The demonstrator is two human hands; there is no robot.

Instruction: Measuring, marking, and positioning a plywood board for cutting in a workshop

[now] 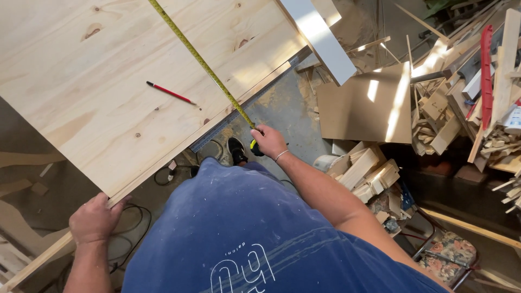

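**Tape stretched across the pine panel**

The right hand is closing its fingers around the yellow-and-black tape measure case, holding it just off the near edge of the pine panel. The yellow tape blade is running from that case up and to the left, across the board and out of the top of the view, so its long axis is lying diagonally in the picture and roughly square to the panel's near edge. The left hand is curling over the panel's near corner, fingers wrapped on the edge, steadying it.

To do this well, I'd judge the blade should be lying flat and taut, square to the edge, with the case pulled straight back and not twisted. The red pencil is lying on the panel just left of the blade, pointing down-right, tip toward the tape. Offcuts are piling up to the right.
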